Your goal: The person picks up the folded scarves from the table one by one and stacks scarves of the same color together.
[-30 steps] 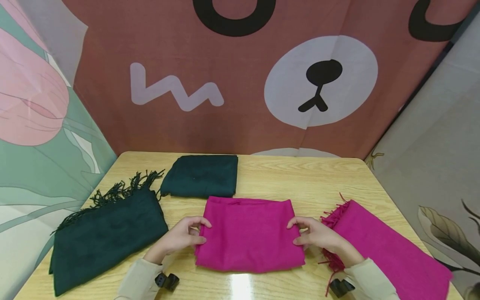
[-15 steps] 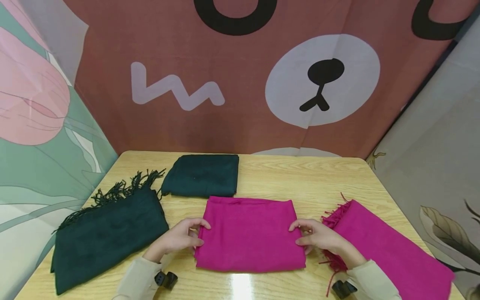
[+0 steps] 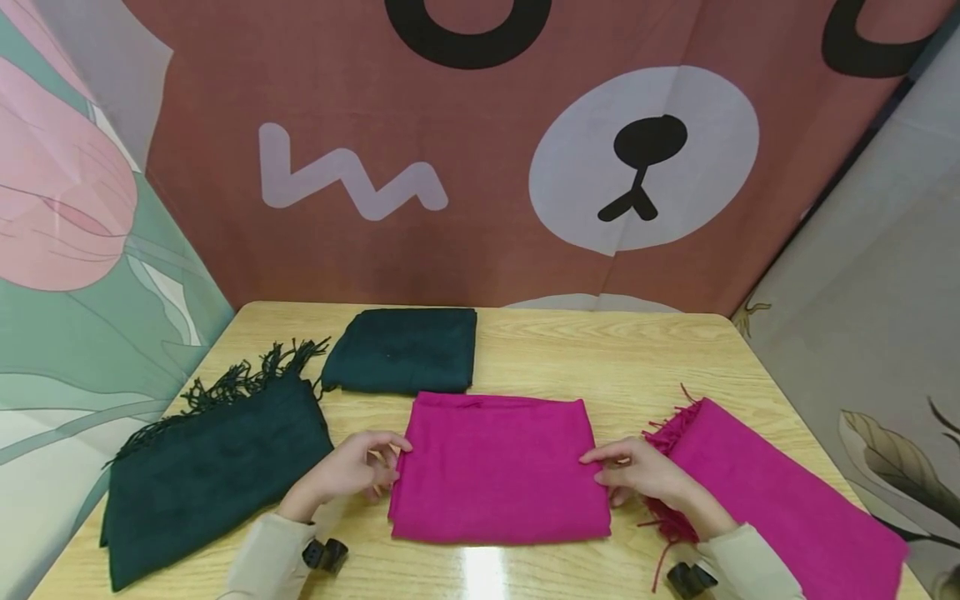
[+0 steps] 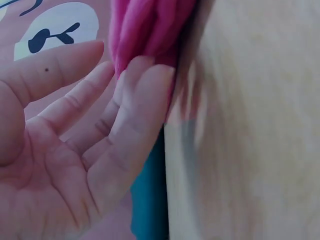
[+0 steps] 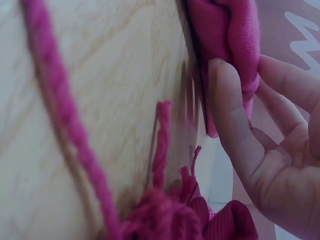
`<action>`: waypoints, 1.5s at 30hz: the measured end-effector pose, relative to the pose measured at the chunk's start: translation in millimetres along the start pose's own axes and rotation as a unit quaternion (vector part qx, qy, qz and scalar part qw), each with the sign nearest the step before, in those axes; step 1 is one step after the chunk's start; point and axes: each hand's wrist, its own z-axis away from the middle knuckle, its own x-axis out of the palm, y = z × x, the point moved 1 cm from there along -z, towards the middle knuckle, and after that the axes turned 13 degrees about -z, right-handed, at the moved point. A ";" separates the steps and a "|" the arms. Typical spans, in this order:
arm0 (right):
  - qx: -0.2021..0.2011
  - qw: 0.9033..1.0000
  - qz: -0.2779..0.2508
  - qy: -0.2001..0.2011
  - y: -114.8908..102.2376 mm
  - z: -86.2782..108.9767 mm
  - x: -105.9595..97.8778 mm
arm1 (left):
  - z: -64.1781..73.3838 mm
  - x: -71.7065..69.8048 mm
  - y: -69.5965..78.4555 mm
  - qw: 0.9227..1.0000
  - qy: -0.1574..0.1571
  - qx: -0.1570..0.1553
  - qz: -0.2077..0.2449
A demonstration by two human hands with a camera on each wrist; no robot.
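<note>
A magenta scarf (image 3: 498, 471), folded into a flat rectangle, lies at the middle of the table. My left hand (image 3: 356, 467) is at its left edge, fingers loosely bent. In the left wrist view, the fingertips (image 4: 160, 75) reach the folded layers (image 4: 145, 30) while the thumb stays apart. On the opposite side, my right hand (image 3: 641, 475) touches the right edge with its index finger lying on top. The right wrist view has a fingertip (image 5: 220, 70) against the stacked folds (image 5: 225, 40), with the other fingers spread along them. Neither hand pinches the cloth.
Another magenta scarf (image 3: 787, 508) with a fringe lies slanted at the right, partly behind the right forearm. A dark green fringed scarf (image 3: 217, 475) lies at the left. Behind the middle one sits a folded dark green scarf (image 3: 405, 350). Printed cloth walls (image 3: 480, 258) surround the table.
My left hand has loosened and drawn slightly left from the scarf's edge. The right fingers have straightened and eased off a little. The scarf lies nearly unchanged.
</note>
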 end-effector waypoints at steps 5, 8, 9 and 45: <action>0.001 1.000 -0.004 0.010 -1.4 3.1 -2.1 | -1.4 -4.7 6.1 0.999 0.030 0.026 -0.029; -0.002 1.000 -0.008 0.017 -2.6 5.0 -2.7 | -3.6 -4.6 10.0 0.998 0.044 0.027 -0.038; -0.005 1.000 -0.010 0.018 -3.0 5.9 -2.9 | -4.3 -4.5 11.5 0.998 0.048 0.026 -0.039; -0.023 0.997 -0.020 0.073 -5.0 50.9 -30.7 | -46.8 9.2 52.2 0.996 0.054 0.074 0.005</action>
